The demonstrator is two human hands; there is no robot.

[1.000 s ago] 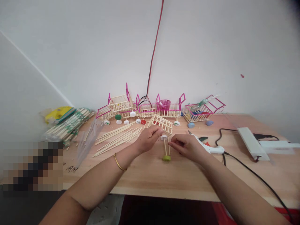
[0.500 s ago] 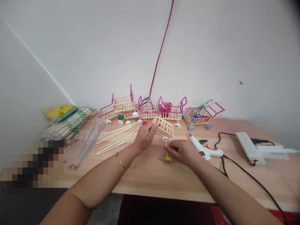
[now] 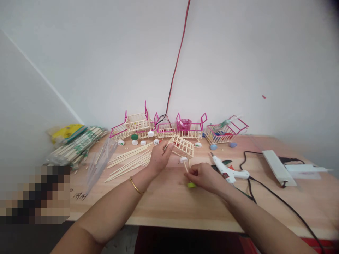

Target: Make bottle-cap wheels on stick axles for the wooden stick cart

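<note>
My left hand is closed on the near-left side of a small cart frame made of pale wooden sticks, held tilted above the table. Below it, the fingers of my right hand pinch a thin stick axle. A white bottle-cap wheel sits at the axle's upper end, close under the frame. At the lower end is a yellow-green cap wheel, partly hidden by my right fingers. Whether the axle touches the frame I cannot tell.
Behind stand several stick carts with magenta rims, one bearing a pink cup. Loose sticks lie left, near bagged sticks. A white glue gun, its black cord and a power strip lie right.
My right hand has shifted slightly along the axle toward its green wheel, which is now more covered and tilted. The cart frame stays in my left hand. The whole view has shifted a little.
</note>
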